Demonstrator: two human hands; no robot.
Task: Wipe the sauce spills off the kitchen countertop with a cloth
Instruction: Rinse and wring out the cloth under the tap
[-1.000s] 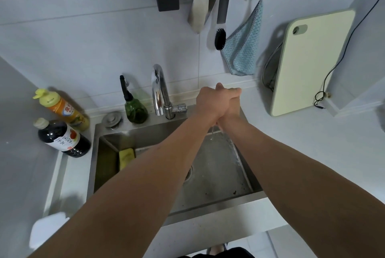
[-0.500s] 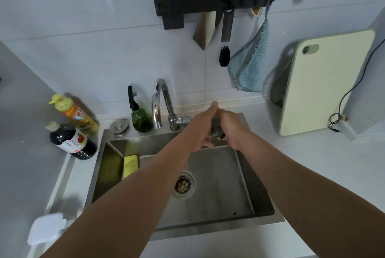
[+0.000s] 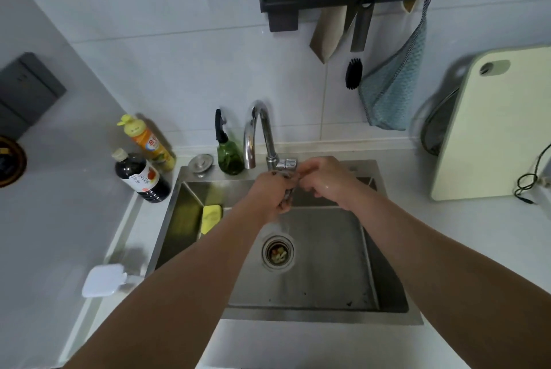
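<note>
1. While both hands meet over the sink (image 3: 387,294), the left hand (image 3: 269,192) and right hand (image 3: 323,178) grip a small grey wad, likely the cloth (image 3: 286,200).
2. Wiping seems unfinished or not begun; the worktop (image 3: 477,234) at three o'clock shows no visible sauce.

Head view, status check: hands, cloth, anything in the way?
Left hand and right hand together over the sink, below the tap; grip unclear. Blue cloth hangs on the wall, untouched. No spills visible; nothing blocks it.
</note>
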